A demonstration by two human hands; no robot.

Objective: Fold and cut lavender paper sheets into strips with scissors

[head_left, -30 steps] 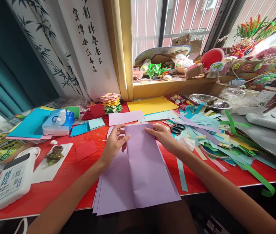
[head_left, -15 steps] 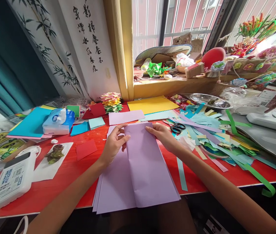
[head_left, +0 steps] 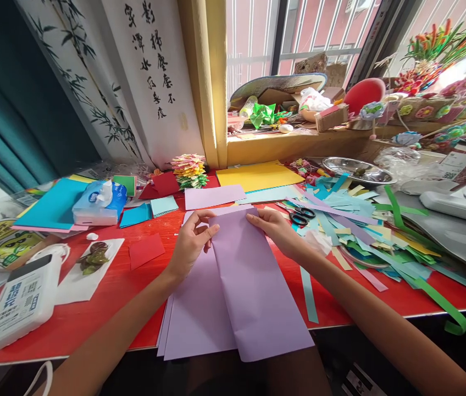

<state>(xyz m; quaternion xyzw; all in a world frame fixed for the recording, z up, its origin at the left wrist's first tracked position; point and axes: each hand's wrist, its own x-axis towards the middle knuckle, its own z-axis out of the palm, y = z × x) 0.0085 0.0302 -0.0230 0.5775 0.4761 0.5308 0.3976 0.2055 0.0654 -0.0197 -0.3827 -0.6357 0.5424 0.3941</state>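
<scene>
A folded lilac paper sheet [head_left: 253, 286] lies on top of a stack of lilac sheets [head_left: 194, 319] on the red table [head_left: 105, 300]. My left hand [head_left: 192, 245] pinches the top left corner of the folded sheet. The top right corner is pinched by my right hand [head_left: 276, 228]. The sheet's lower end hangs past the table's front edge, skewed to the right. Black-handled scissors [head_left: 301, 215] lie just right of my right hand.
A heap of coloured paper strips [head_left: 365, 231] covers the table's right side. A tissue pack [head_left: 99, 202], blue card [head_left: 55, 206] and a wipes pack [head_left: 21, 302] sit left. Yellow paper [head_left: 258, 176] and a metal dish [head_left: 356, 170] lie behind. The windowsill is cluttered.
The folded lilac sheet has turned and slid: its lower end now reaches further right and past the table edge. Both hands stay on its top corners.
</scene>
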